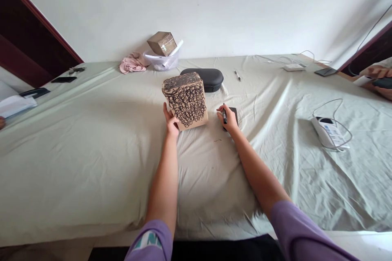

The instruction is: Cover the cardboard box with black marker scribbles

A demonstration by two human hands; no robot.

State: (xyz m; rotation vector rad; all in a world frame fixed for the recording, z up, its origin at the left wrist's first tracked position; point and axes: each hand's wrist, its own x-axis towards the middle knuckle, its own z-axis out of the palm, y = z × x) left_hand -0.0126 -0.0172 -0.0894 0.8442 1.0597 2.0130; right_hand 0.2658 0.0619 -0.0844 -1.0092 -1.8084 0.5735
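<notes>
Item: cardboard box, faces scribbled over in black loops, standing tilted on the sheet in front of a dark case. My left hand cups its lower left corner, fingers curled against the side. Judged light, stiff, crushable at corners; best gripped across opposite faces. My right hand pinches a black marker, just beside the box

wide bed under wrinkled pale green sheet: scribbled brown cardboard box, black oval zip case, white label printer, crumpled pink cloth.
</notes>
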